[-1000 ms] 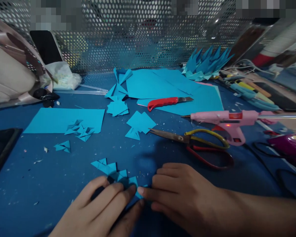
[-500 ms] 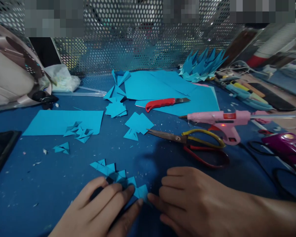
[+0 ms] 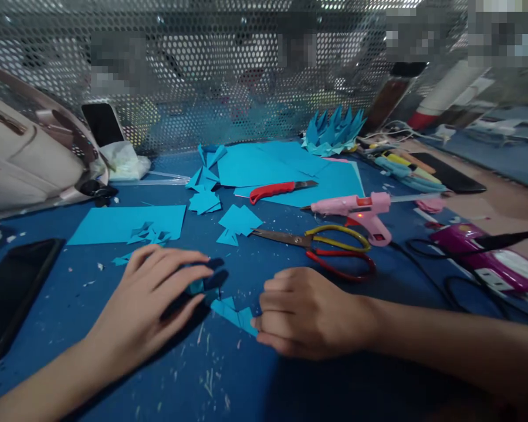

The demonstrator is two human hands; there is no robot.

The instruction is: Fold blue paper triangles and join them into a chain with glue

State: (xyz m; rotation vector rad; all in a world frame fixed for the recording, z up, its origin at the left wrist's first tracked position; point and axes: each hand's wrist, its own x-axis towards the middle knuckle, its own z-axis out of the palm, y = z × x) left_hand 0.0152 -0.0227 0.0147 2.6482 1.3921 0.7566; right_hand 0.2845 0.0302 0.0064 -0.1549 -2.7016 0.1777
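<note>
A zigzag strip of folded blue paper triangles lies across the blue tabletop in front of me. My right hand is closed at the strip's right end, thumb and forefinger pinching its tip. Over the strip's left end is my left hand, fingers curved and apart, with no paper gripped between them. Part of the strip is hidden under those fingers or in their shadow. Small folded blue pieces rest just beyond my left hand, on a flat blue paper sheet.
Ahead are scissors, a red-handled knife, and a pink glue gun with its light on. A spiky blue paper form stands at the back. At left lies a phone; at right, a purple power strip with cables.
My left hand has lifted off the strip's middle and moved left and away from me, its fingers opening. My right hand stays at the strip's right end. The camera view has shifted.
</note>
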